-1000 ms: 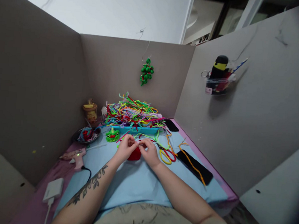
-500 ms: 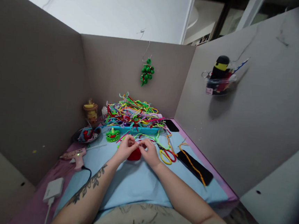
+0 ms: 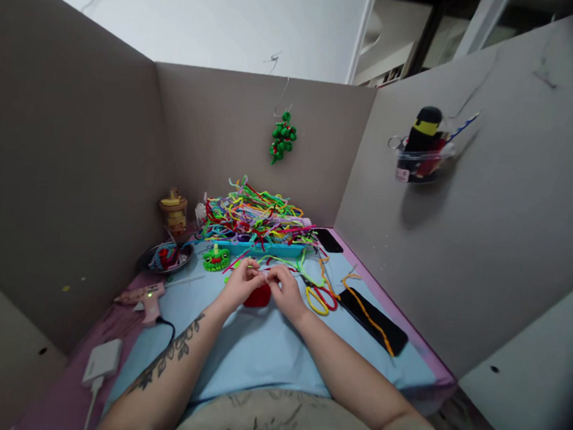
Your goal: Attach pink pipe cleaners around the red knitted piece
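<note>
Both hands meet over the middle of the table, fingertips pinched close together. Between and just below them shows a dark red fuzzy piece (image 3: pixel 258 297), its upper part covered by the fingers. My left hand (image 3: pixel 242 283) is closed on its left side, and my right hand (image 3: pixel 284 291) closes on it from the right. Scissors (image 3: pixel 320 300) with yellow and red handles lie right of my right hand. A green fuzzy figure (image 3: pixel 216 258) with eyes and a red mouth sits beyond my left hand.
A heap of coloured pipe cleaners (image 3: pixel 256 216) fills a blue tray (image 3: pixel 263 249) at the back. A pink glue gun (image 3: pixel 148 302) and a dark bowl (image 3: pixel 166 259) are on the left. A black slab (image 3: pixel 372 321) with an orange pipe cleaner (image 3: pixel 374 324) lies right.
The hands stay almost in place, with only small shifts of the fingertips at the red piece. The view has tilted very slightly.
</note>
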Tool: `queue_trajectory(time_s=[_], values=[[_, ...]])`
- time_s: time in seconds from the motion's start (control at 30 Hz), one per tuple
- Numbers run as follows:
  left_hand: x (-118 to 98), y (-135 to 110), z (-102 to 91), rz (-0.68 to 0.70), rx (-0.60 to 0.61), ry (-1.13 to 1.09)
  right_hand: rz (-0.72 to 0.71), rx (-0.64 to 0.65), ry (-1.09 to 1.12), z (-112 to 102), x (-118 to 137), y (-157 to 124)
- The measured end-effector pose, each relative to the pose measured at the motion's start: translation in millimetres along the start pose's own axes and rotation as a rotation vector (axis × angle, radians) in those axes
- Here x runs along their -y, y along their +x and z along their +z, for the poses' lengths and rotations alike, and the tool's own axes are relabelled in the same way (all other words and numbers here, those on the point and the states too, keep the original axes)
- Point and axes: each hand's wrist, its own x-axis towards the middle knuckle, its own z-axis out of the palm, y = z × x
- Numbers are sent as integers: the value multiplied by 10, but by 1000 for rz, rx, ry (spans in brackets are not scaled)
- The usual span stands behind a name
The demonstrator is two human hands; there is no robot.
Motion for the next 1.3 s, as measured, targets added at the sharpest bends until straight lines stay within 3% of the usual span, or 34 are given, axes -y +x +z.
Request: queue_trajectory(time_s=[0.33,0.63,0.77,0.93,1.03,1.2,1.3], values=[[-16,-29,5,234,9,339,-21,2,-13,-20,9,8],[31,6,-26,101,60,121,-120,83,-93,-40,12,-5],[-79,-16,-77,240,61,338,-36,26,-39,-71,-10,30],[-232,-60,-134,386,174,628,-90,205,-49,-75,-31,67],[-247,-56,-155,453,192,691,-75,212,-66,-54,-31,62],[-156,-6,-168,354,30,566,-22,97,-131,-56,-16,47],[-106,10,-164,274,41,597,-16,68,-148,-59,-5,43]])
